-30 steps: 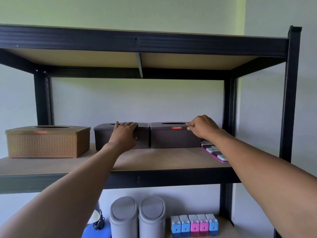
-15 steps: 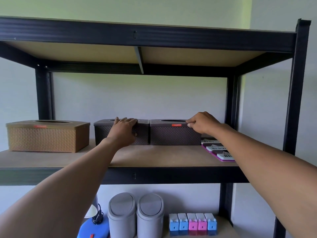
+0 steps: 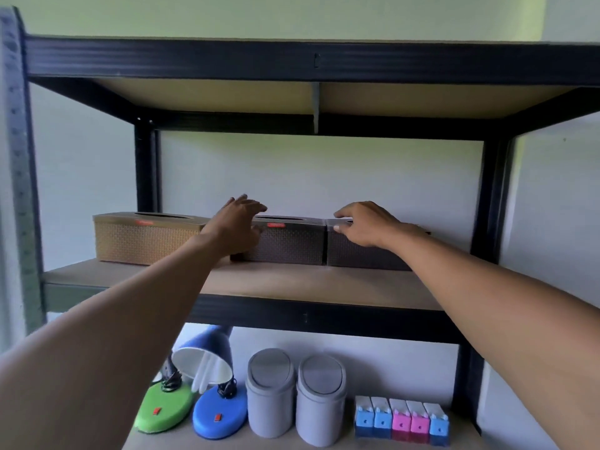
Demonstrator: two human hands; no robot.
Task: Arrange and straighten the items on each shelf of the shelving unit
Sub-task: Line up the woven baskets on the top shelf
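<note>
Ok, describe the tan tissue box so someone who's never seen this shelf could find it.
Look at the middle shelf of the black shelving unit. Three woven tissue boxes stand in a row; the tan tissue box is at the left end, the only light one beside two dark brown boxes.

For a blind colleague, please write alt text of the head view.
Two hands, left hand and right hand, touch two dark brown tissue boxes beside a tan tissue box on a black-framed shelf.

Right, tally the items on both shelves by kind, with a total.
Woven tissue boxes, one tan, two dark brown: 3
Desk lamps, green-based, blue-based: 2
Grey swing-lid bins: 2
Small blue and pink dispensers: 5
Total: 12
</note>
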